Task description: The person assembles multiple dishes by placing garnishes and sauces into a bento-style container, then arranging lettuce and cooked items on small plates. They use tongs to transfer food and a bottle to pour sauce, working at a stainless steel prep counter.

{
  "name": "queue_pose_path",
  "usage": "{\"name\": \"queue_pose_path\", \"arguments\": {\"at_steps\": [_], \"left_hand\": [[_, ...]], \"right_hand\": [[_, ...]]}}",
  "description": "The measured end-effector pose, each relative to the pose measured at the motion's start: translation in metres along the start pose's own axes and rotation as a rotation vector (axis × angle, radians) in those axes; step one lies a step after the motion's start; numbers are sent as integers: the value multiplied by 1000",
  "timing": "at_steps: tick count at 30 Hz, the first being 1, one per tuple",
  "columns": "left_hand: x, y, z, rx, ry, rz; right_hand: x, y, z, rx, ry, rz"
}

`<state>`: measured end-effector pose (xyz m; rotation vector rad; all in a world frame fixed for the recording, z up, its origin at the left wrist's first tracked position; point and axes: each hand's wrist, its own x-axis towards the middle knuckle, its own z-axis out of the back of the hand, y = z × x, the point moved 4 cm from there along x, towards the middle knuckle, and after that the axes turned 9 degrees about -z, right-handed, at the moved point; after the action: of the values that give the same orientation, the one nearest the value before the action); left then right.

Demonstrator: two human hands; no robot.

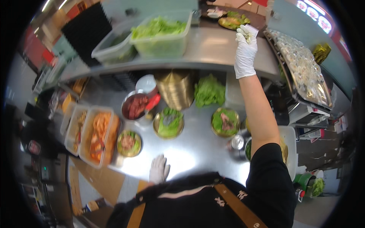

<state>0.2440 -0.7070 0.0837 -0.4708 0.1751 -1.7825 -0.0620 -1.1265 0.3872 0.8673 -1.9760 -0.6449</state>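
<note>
My right hand (246, 51), in a white glove, is stretched out over the raised steel shelf. Its fingers are curled up near a plate of greens (233, 21), and a small pale piece (252, 29) shows at the fingertips, too blurred to name. My left hand (159, 168), also gloved, lies on the counter's near edge with fingers extended and nothing in it. Between the arms stand two gold bowls, one with lettuce and something greyish (169, 123), the other with lettuce and meat slices (225, 122). A smaller bowl (129, 143) holds greens topped with pinkish food.
Clear tubs (99, 135) of orange food line the left. Behind the bowls are a pan of red meat (135, 106), a gold pot (175, 89) and loose lettuce (210, 90). The shelf carries a lettuce tub (161, 47); a tray of wrapped items (300, 62) sits right.
</note>
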Motion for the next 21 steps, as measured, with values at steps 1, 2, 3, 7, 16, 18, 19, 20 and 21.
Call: {"name": "queue_pose_path", "arguments": {"at_steps": [1, 2, 3, 7, 16, 18, 19, 20, 21], "left_hand": [[-2, 2, -2, 5, -4, -6], [-5, 5, -3, 12, -20, -26], [-8, 6, -6, 28, -41, -43], [-15, 18, -17, 9, -81, -1], [-89, 25, 30, -623, -354, 135], [-139, 40, 32, -511, -355, 228], [-168, 45, 29, -390, -454, 217], [-192, 57, 21, -349, -518, 222], [-221, 73, 6, -401, -512, 317]], "right_hand": [[-37, 6, -7, -3, 28, -57], [-76, 8, -11, 8, 67, -154], [-118, 7, -14, 24, 123, -251], [-290, -17, -1, -120, 352, -484], [-481, 31, 163, -1123, 652, -228], [-499, 45, 186, -1383, 739, -134], [-506, 50, 194, -1507, 793, -86], [-511, 48, 201, -1678, 887, -110], [-513, 51, 203, -1632, 847, -63]]}}
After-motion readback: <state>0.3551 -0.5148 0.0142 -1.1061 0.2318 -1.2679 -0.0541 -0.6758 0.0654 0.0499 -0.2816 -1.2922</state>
